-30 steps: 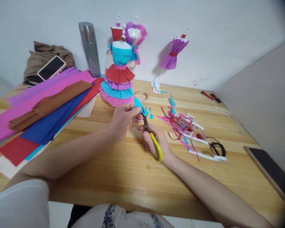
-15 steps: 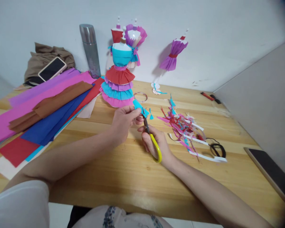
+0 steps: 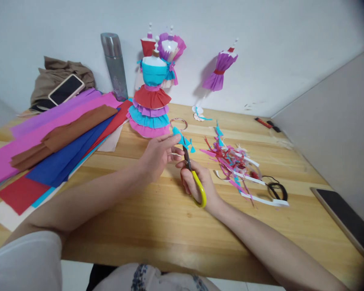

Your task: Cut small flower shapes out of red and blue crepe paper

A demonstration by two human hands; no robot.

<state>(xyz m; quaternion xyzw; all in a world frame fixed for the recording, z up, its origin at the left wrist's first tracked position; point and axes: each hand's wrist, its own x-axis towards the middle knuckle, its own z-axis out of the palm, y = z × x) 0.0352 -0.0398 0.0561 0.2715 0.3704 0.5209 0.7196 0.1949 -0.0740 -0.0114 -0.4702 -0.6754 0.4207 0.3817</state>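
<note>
My left hand (image 3: 159, 155) pinches a small piece of turquoise crepe paper (image 3: 177, 133) between thumb and forefinger, its other fingers loosely bent. In my right hand (image 3: 198, 178) are scissors with yellow handles (image 3: 204, 197), their dark blades pointing away from me and meeting the paper's lower right end. A small turquoise scrap (image 3: 192, 149) is just right of the blades. Beyond my left hand stands a mini dress form (image 3: 153, 87) in a turquoise top with tiered red, purple, turquoise and pink ruffles.
Coloured crepe sheets (image 3: 57, 139) lie stacked at left, near a steel flask (image 3: 114, 68) and a phone on brown cloth (image 3: 66, 89). Other dressed forms, one in purple (image 3: 220, 72), stand at the wall. Paper scraps (image 3: 233, 159), black cord (image 3: 277, 190) and a second phone (image 3: 341, 220) lie right.
My left hand has shifted slightly right toward the blades, and its fingers are a little straighter. My right hand and the scissors are almost unmoved.
</note>
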